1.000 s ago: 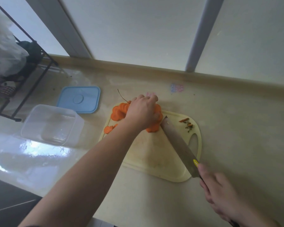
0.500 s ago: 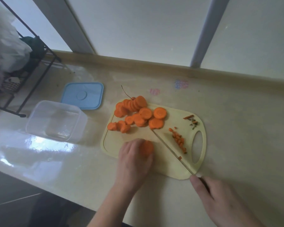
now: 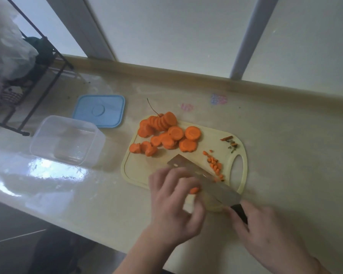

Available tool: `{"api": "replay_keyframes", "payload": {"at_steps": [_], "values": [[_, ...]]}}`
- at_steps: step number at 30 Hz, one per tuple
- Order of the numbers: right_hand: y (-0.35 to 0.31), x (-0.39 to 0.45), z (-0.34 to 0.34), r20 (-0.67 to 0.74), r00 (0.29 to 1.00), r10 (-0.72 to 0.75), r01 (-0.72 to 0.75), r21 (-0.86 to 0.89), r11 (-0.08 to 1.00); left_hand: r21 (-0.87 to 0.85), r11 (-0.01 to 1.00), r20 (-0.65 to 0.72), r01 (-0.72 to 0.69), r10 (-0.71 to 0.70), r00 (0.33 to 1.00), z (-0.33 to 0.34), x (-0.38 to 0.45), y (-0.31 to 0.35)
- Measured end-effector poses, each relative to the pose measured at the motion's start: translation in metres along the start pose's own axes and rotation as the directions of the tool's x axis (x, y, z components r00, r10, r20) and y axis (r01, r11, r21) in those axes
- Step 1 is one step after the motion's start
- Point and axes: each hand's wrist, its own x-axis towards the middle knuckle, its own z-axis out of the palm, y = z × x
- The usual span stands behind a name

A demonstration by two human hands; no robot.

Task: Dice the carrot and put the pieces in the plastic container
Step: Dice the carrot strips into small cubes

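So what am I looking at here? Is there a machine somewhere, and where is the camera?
There is no machine: a person works with two bare hands. The one camera sits on the person's head and looks forward and down, so you see the arms from above.

On the counter lies a yellow cutting board. On its far part are carrot slices, and near its handle hole a small row of diced bits and some trimmings.

The right hand grips the knife by its dark handle, blade lying across the board. The left hand holds a carrot slice against the board beside the blade.

To the left stands the clear container, with no carrot in it, and behind it its blue lid.
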Motion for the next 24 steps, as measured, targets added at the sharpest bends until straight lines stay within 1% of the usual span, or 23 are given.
{"api": "replay_keyframes", "payload": {"at_steps": [1, 2, 4, 5, 6, 7, 8, 12, 13, 14, 15, 16, 17, 18, 19, 20, 21, 22, 24], "values": [[-0.003, 0.002, -0.003, -0.014, 1.000, -0.014, 0.013, -0.053, 0.999, 0.077, 0.997, 0.120, 0.008, -0.017, 0.993, 0.003, 0.006, 0.006], [-0.006, 0.004, -0.003, -0.031, 0.999, -0.033, 0.029, -0.114, 0.993, 0.162, 0.987, 0.232, 0.011, -0.049, 0.971, 0.008, 0.010, 0.009], [-0.012, 0.005, -0.004, -0.064, 0.995, -0.072, 0.057, -0.210, 0.976, 0.305, 0.952, 0.381, 0.003, -0.125, 0.916, 0.020, 0.014, 0.012], [-0.013, 0.007, -0.003, -0.030, 0.997, -0.078, 0.068, -0.236, 0.969, 0.348, 0.937, 0.427, 0.009, -0.167, 0.889, 0.025, 0.015, 0.012], [-0.011, 0.007, -0.001, 0.021, 0.998, -0.051, 0.055, -0.253, 0.966, 0.378, 0.926, 0.454, 0.018, -0.202, 0.868, 0.029, 0.016, 0.011], [-0.009, 0.007, 0.000, 0.020, 0.998, -0.059, 0.062, -0.254, 0.965, 0.403, 0.915, 0.471, 0.020, -0.226, 0.853, 0.032, 0.017, 0.010], [-0.008, 0.007, 0.002, -0.019, 0.996, -0.087, 0.079, -0.268, 0.960, 0.421, 0.907, 0.486, 0.017, -0.242, 0.840, 0.035, 0.019, 0.010], [-0.009, 0.006, 0.004, -0.069, 0.987, -0.146, 0.121, -0.283, 0.951, 0.411, 0.911, 0.537, 0.022, -0.262, 0.802, 0.040, 0.025, 0.008], [-0.010, 0.005, 0.003, -0.078, 0.989, -0.128, 0.102, -0.272, 0.957, 0.384, 0.922, 0.523, 0.047, -0.260, 0.812, 0.039, 0.025, 0.007], [-0.010, 0.004, 0.003, -0.055, 0.993, -0.107, 0.089, -0.257, 0.962, 0.333, 0.939, 0.485, 0.081, -0.244, 0.840, 0.035, 0.024, 0.006], [-0.012, 0.002, 0.001, 0.021, 0.998, -0.063, 0.066, -0.237, 0.969, 0.256, 0.960, 0.420, 0.113, -0.216, 0.881, 0.030, 0.022, 0.003], [-0.012, 0.001, 0.001, 0.023, 0.998, -0.056, 0.060, -0.237, 0.970, 0.152, 0.979, 0.322, 0.133, -0.176, 0.930, 0.024, 0.017, 0.001], [-0.012, 0.001, 0.002, -0.038, 0.996, -0.083, 0.073, -0.215, 0.974, 0.038, 0.991, 0.192, 0.130, -0.135, 0.972, 0.017, 0.011, -0.003], [-0.011, 0.000, 0.003, -0.063, 0.995, -0.071, 0.060, -0.169, 0.984, -0.057, 0.991, 0.063, 0.118, -0.115, 0.991, 0.010, 0.003, -0.006], [-0.009, -0.001, 0.002, -0.066, 0.997, -0.045, 0.039, -0.087, 0.995, -0.114, 0.987, -0.034, 0.115, -0.120, 0.992, 0.003, -0.005, -0.011], [-0.006, -0.002, 0.002, -0.061, 0.998, -0.017, 0.018, 0.010, 1.000, -0.139, 0.982, -0.085, 0.131, -0.144, 0.986, -0.002, -0.013, -0.016], [-0.002, -0.002, 0.004, -0.064, 0.998, -0.003, 0.011, 0.119, 0.993, -0.137, 0.978, -0.091, 0.156, -0.170, 0.981, -0.005, -0.021, -0.022], [0.002, -0.002, 0.006, -0.041, 0.999, 0.013, -0.003, 0.231, 0.973, -0.111, 0.979, -0.057, 0.171, -0.178, 0.982, -0.005, -0.027, -0.028], [0.007, 0.000, 0.009, 0.024, 0.998, 0.056, -0.061, 0.383, 0.922, -0.015, 0.992, 0.072, 0.123, -0.121, 0.990, -0.001, -0.037, -0.038]]}}
